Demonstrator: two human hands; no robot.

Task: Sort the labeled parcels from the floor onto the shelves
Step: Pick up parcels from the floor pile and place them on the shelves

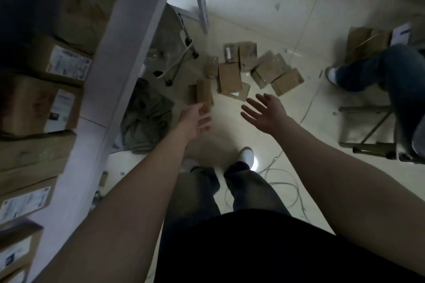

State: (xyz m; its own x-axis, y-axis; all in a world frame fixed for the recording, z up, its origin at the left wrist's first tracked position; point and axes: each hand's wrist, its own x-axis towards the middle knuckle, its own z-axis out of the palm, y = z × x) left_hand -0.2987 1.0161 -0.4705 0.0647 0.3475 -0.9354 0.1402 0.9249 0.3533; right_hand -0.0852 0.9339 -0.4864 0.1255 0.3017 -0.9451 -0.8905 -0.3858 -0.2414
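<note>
Pale floor tiles (303, 20) spread beneath a standing person whose two bare arms stretch forward and down. Both hands are empty. The left hand (195, 119) has its fingers straight and blurred, while the right hand (264, 114) is spread wide with its palm turned inward. The two are apart, with bare floor between them.

Just beyond the left hand's fingertips a narrow brown parcel (202, 94) stands on the floor. Further ahead of both hands lies a loose pile of brown parcels (269, 69), some of them touching or overlapping; one (228, 51) shows a white label.

Left of the left hand a crumpled green cloth (147, 119) lies at the foot of the shelves (124, 53), where labelled cardboard boxes (62, 62) sit side by side. Below the hands are the person's own white shoe (246, 156) and a tangle of thin cable (282, 181).

Well to the right of the right hand, another person's leg (379, 69) in blue jeans is bent above a wooden frame (365, 126), with a further box (365, 43) behind it.
</note>
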